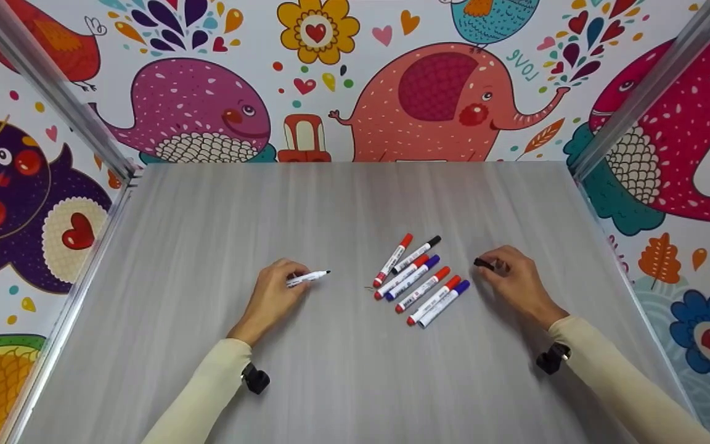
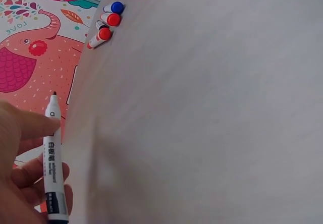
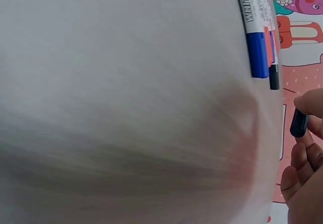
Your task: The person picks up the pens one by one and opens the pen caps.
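Note:
My left hand grips an uncapped whiteboard marker, white-bodied with a dark tip that points right in the head view. Between thumb and fingers, my right hand pinches a black marker cap, well apart from the marker. Several capped markers lie in a slanted group on the table between the hands: red ones, blue ones and a black one. The right hand is nearer to this group than the left. Neither hand touches the group.
The grey wood-grain table reaches back to a wall printed with cartoon animals. Metal frame posts stand at both back corners. A metal edge runs down the left side.

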### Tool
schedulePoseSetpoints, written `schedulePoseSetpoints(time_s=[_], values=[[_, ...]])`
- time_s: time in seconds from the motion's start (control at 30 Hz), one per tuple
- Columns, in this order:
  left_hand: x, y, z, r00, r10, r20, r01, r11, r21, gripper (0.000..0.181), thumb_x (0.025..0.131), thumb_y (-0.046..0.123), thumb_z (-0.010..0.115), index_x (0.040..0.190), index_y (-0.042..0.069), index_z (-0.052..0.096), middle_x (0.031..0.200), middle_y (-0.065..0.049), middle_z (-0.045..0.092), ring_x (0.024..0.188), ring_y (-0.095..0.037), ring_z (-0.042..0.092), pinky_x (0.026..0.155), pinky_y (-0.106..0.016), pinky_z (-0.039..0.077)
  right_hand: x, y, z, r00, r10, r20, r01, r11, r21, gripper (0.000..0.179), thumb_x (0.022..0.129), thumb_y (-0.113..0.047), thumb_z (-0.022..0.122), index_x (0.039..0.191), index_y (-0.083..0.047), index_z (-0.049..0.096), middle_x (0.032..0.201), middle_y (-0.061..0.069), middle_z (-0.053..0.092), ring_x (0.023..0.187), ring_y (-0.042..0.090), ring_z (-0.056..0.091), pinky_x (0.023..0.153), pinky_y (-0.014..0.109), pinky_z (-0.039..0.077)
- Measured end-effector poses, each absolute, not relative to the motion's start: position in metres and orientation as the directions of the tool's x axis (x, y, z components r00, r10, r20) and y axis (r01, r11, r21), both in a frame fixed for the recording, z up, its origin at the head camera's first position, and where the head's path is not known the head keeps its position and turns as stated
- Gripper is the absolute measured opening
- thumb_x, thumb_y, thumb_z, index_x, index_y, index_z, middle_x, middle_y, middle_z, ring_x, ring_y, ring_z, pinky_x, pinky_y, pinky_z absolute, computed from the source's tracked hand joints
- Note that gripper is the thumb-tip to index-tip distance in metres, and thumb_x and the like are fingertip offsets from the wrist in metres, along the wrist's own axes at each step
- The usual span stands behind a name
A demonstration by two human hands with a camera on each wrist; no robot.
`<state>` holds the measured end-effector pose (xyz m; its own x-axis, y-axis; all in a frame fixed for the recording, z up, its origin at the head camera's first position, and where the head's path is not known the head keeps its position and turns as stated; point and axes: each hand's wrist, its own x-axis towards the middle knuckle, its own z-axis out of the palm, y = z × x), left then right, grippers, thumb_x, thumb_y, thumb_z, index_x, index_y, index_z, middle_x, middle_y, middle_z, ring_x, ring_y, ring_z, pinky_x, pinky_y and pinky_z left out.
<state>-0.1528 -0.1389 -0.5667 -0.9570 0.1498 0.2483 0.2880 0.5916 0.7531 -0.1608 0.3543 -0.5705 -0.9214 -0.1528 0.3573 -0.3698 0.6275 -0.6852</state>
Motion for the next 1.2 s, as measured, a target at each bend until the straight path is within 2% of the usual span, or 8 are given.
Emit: schedulePoseSetpoints(time_s=[0.17, 0.47, 0.77, 0.97, 1.2], values=[[-0.153, -0.140, -0.573, -0.963, 0.130, 0.234, 0.265, 0.599, 0.756, 0.013, 0.088, -0.002, 0.088, 0.099, 0.004, 0.082, 0.096, -0.005, 0.076, 0.092, -0.022, 0.070, 0.083, -0.041, 0.055, -0.159, 0.357, -0.575, -0.934, -0.136, 0.331, -0.339, 0.632, -0.697, 0.023, 0.091, 0.010, 0.084, 0.108, -0.005, 0.080, 0.101, 0.007, 0.072, 0.087, 0.021, 0.059, 0.076, 0.014, 0.044], [-0.154, -0.141, -0.580, -0.965, 0.127, 0.231, 0.259, 0.611, 0.748, 0.013, 0.089, -0.003, 0.087, 0.099, 0.003, 0.082, 0.096, -0.007, 0.076, 0.093, -0.025, 0.071, 0.085, -0.045, 0.057, -0.160, 0.362, -0.584, -0.941, -0.119, 0.316, -0.318, 0.629, -0.709, 0.024, 0.088, 0.014, 0.084, 0.108, 0.002, 0.077, 0.102, 0.012, 0.073, 0.087, 0.014, 0.062, 0.077, 0.011, 0.047], [-0.154, -0.141, -0.583, -0.964, 0.134, 0.231, 0.262, 0.643, 0.720, 0.013, 0.090, 0.000, 0.087, 0.101, 0.003, 0.083, 0.099, -0.007, 0.077, 0.097, -0.028, 0.071, 0.088, -0.049, 0.057, -0.160, 0.367, -0.589, -0.947, -0.120, 0.298, -0.302, 0.650, -0.698, 0.024, 0.090, 0.013, 0.082, 0.110, 0.003, 0.077, 0.102, 0.013, 0.072, 0.089, 0.017, 0.062, 0.078, 0.011, 0.046], [-0.153, -0.141, -0.586, -0.953, 0.152, 0.263, 0.294, 0.681, 0.670, 0.012, 0.091, 0.002, 0.088, 0.101, 0.004, 0.082, 0.100, -0.007, 0.076, 0.100, -0.030, 0.067, 0.090, -0.051, 0.054, -0.162, 0.370, -0.592, -0.944, -0.123, 0.307, -0.306, 0.679, -0.668, 0.023, 0.089, 0.012, 0.083, 0.109, 0.002, 0.078, 0.100, 0.012, 0.071, 0.086, 0.019, 0.061, 0.076, 0.013, 0.044], [-0.155, -0.143, -0.595, -0.928, 0.166, 0.334, 0.352, 0.687, 0.635, 0.013, 0.087, 0.001, 0.089, 0.097, 0.002, 0.081, 0.096, -0.008, 0.076, 0.096, -0.031, 0.064, 0.086, -0.051, 0.052, -0.162, 0.370, -0.592, -0.949, -0.124, 0.291, -0.293, 0.694, -0.658, 0.021, 0.090, 0.010, 0.083, 0.109, 0.001, 0.078, 0.100, 0.011, 0.072, 0.088, 0.022, 0.062, 0.077, 0.015, 0.044]])
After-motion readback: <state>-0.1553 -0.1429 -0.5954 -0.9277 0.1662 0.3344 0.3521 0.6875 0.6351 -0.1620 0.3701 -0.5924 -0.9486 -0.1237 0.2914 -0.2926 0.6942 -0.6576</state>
